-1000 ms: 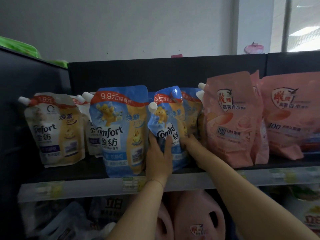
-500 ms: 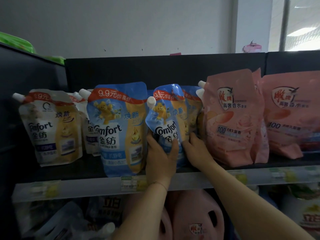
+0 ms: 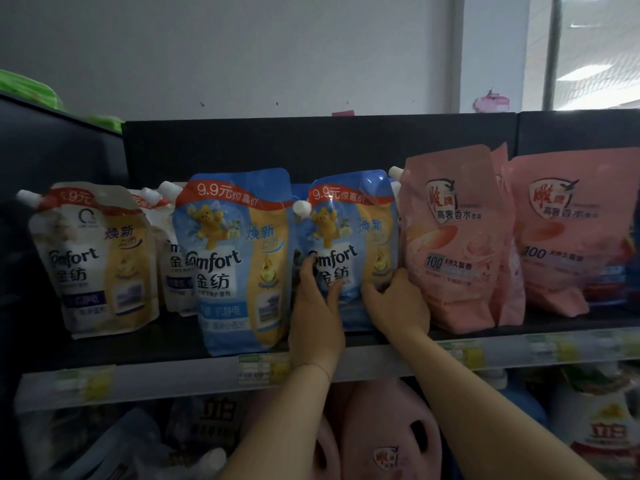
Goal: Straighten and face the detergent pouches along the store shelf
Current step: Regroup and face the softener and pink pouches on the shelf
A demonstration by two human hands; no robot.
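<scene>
A blue Comfort pouch (image 3: 353, 233) stands upright near the middle of the dark shelf (image 3: 173, 344), label facing me. My left hand (image 3: 317, 306) grips its lower left edge, fingers behind and thumb across the front. On the lower right edge my right hand (image 3: 398, 303) holds the same pouch, fingers curled round the side. Another blue Comfort pouch (image 3: 235, 258) stands just to its left, front out. Further left stands a white Comfort pouch (image 3: 93, 258) with more white ones behind it. Two pink pouches (image 3: 453, 237) (image 3: 571, 233) fill the right side.
A price-tag rail (image 3: 485, 355) runs along the shelf's front edge. Below it sit pink jugs (image 3: 391, 434) and other detergent packs (image 3: 606, 431). A black back panel (image 3: 311, 143) closes the shelf behind, with a dark side panel (image 3: 52, 161) at the left.
The held blue pouch has turned from twisted and crumpled to upright with its label facing front. My right hand has come round to its lower right edge; the view moved closer.
</scene>
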